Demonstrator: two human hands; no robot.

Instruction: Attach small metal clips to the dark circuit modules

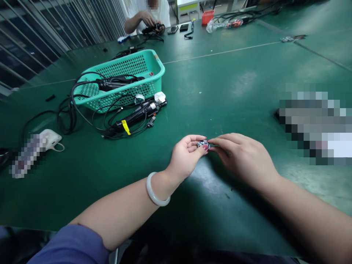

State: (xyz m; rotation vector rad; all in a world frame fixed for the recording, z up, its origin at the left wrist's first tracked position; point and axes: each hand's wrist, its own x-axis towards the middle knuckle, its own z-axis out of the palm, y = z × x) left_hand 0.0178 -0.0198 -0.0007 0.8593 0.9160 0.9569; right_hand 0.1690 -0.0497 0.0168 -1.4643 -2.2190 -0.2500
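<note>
My left hand (185, 156), with a pale bangle (154, 189) on its wrist, pinches a small silver-and-black piece (202, 144) between thumb and fingers. The piece is too small for me to tell its kind, and the thumb covers part of it. From the other side my right hand (242, 156) reaches in, its thumb and fingertips closed on the right edge of that same piece. Both hands are held just above the green table (187, 205).
Left of centre stands a green basket (158, 73) holding black corded devices. Beside it lies a black device (132, 117) with a yellow tag and cables. A white-cased item (51, 139) lies left, a blurred dark slab (313, 124) right. Across the table a person (148, 18) handles a black corded item.
</note>
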